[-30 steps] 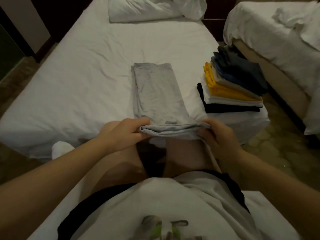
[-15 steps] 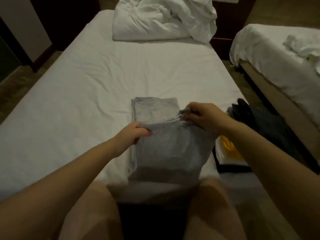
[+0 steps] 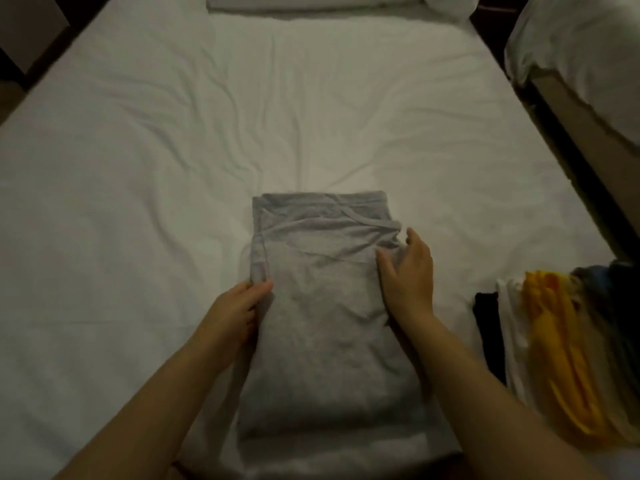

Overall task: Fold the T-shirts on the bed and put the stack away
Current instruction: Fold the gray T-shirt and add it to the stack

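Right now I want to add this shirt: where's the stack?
In the head view, lower right: the stack lies on the bed's right edge, right of the grey shirt.

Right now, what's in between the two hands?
The folded grey T-shirt lies between them on the white sheet: the left hand holds its left edge, the right hand rests on its right edge. The head view shows it.

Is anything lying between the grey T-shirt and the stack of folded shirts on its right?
Nothing visible does. Only white sheet separates the grey T-shirt from the stack of folded shirts; the right hand rests on the shirt's right edge, not beyond it.
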